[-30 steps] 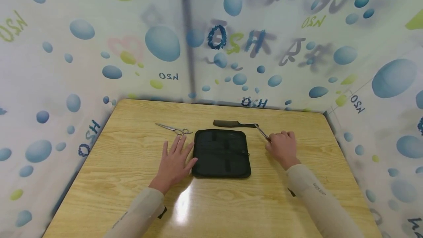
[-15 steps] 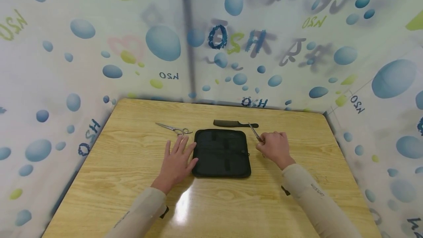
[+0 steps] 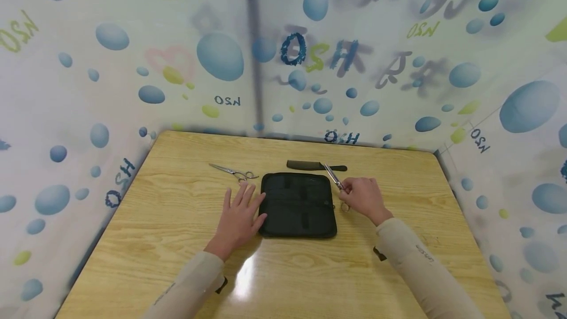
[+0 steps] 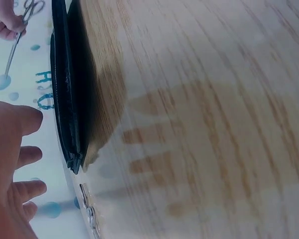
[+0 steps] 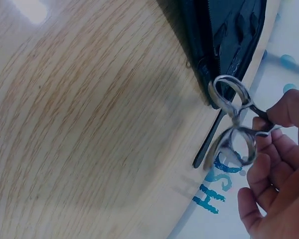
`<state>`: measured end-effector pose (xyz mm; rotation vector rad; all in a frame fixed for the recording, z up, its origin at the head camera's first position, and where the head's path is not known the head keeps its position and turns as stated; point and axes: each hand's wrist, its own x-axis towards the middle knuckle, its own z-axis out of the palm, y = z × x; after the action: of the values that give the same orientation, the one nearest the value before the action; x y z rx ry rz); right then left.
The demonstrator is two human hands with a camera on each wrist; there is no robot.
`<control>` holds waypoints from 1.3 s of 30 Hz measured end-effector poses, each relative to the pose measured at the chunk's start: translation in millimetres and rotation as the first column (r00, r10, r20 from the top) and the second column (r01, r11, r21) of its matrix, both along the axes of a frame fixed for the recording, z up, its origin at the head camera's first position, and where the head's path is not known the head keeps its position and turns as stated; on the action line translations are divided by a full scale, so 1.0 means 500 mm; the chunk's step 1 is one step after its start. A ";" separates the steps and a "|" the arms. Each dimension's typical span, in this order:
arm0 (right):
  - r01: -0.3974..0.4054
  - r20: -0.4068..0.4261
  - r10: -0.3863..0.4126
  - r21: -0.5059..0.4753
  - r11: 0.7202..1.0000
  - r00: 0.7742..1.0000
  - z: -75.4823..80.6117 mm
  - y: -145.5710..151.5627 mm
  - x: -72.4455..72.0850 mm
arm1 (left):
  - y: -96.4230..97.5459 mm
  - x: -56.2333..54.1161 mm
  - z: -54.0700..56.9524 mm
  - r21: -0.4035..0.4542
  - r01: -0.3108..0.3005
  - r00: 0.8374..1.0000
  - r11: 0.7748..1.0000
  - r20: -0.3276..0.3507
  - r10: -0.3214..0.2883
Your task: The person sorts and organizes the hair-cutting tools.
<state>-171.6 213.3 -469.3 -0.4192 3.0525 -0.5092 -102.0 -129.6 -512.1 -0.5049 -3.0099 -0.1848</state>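
Note:
My right hand (image 3: 364, 196) pinches a pair of silver scissors (image 3: 333, 176) between thumb and fingers. Their blades point up and left, over the comb's handle and beyond the far right corner of a black zip case (image 3: 297, 225). In the right wrist view, the finger rings of these scissors (image 5: 235, 119) hang free below the fingertips. My left hand (image 3: 236, 218) is spread with straight fingers at the case's left side; whether it touches the case is unclear. A second pair of silver scissors (image 3: 231, 171) lies just beyond its fingertips.
A black comb (image 3: 305, 165) lies behind the case, its handle to the right. Both stand on a wooden table (image 3: 177, 240). Printed wall sheets (image 3: 177, 92) close in the back and both sides.
My right hand has moved left with the scissors, bringing their blades from the comb's handle end toward the case's far right corner. My left hand stays almost still.

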 end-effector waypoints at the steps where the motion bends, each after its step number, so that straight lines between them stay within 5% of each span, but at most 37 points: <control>1: -0.006 -0.003 0.006 -0.007 1.000 1.000 0.000 -0.002 0.000 | 0.001 0.000 0.001 0.009 0.002 1.000 1.000 0.004 -0.002; 18: 0.081 0.231 -0.008 -0.309 0.947 0.973 0.022 -0.064 0.003 | 0.062 0.014 0.027 0.077 0.088 0.993 0.993 -0.084 -0.082; 28: 0.044 0.178 0.027 -0.379 0.924 0.984 0.018 -0.103 0.004 | 0.105 0.010 0.051 0.034 0.096 0.994 0.995 -0.054 -0.094; 39: 0.057 0.146 0.006 -0.429 0.901 0.989 -0.002 -0.141 0.012 | 0.149 0.000 0.046 0.055 0.070 0.996 0.996 -0.057 -0.067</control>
<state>-165.5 143.0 -470.3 -0.3294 2.7918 -1.1739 -101.9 -55.2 -488.9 -0.5977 -2.9270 -0.2561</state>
